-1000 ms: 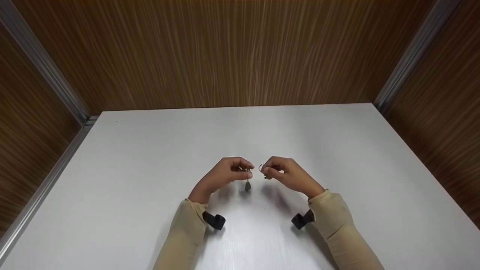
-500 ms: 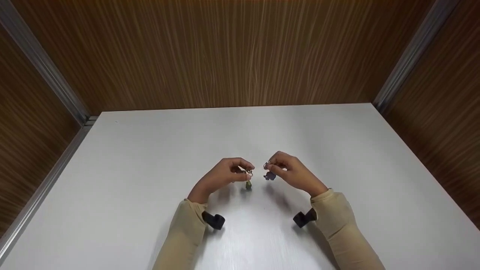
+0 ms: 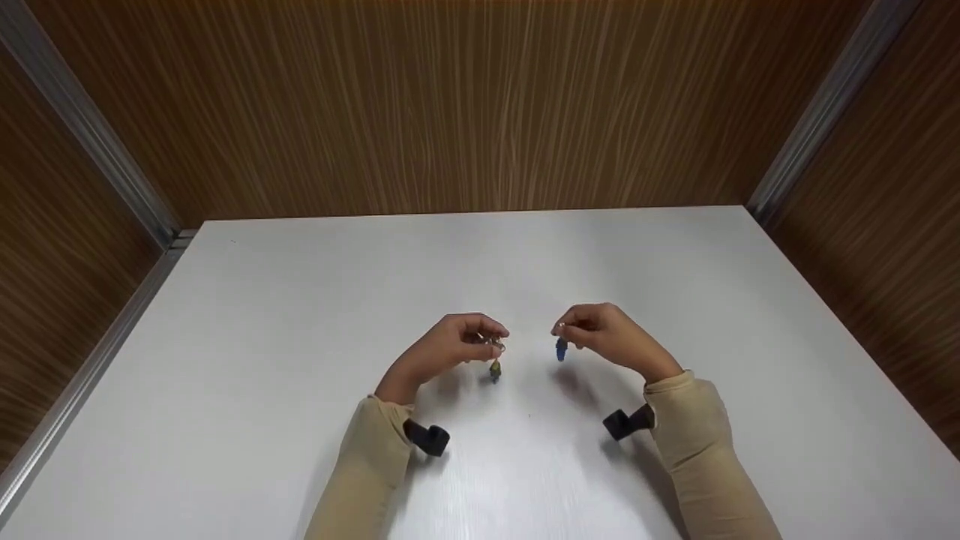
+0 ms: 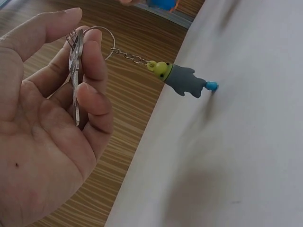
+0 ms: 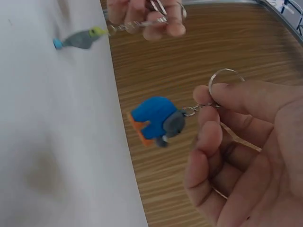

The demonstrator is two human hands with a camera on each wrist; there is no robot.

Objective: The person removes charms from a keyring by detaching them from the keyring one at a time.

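My left hand [image 3: 450, 346] [image 4: 57, 109] pinches a key ring [image 4: 97, 40] with a flat key [image 4: 75, 80]; a short chain hangs from it with a small grey and green figure charm [image 4: 182, 79] [image 3: 495, 370]. My right hand [image 3: 611, 334] [image 5: 241, 146] pinches a second key ring [image 5: 226, 78] that carries a blue, grey and orange charm [image 5: 157, 120] [image 3: 561, 349]. Both hands hover just above the white table [image 3: 300, 315], a short gap apart, and the two charms dangle free. In the right wrist view the left hand's charm [image 5: 80, 40] shows at top left.
The white table [image 4: 236, 156] sits inside brown wood-grain walls [image 3: 465, 105] with grey metal corner rails [image 3: 90, 150]. Beige sleeves [image 3: 375, 465] cover both forearms, and a black wrist camera mount [image 3: 426, 438] sits under each wrist.
My right hand has drawn away to the right with its ring and blue charm, widening the gap between the hands. The left hand has stayed in place with its charm hanging.
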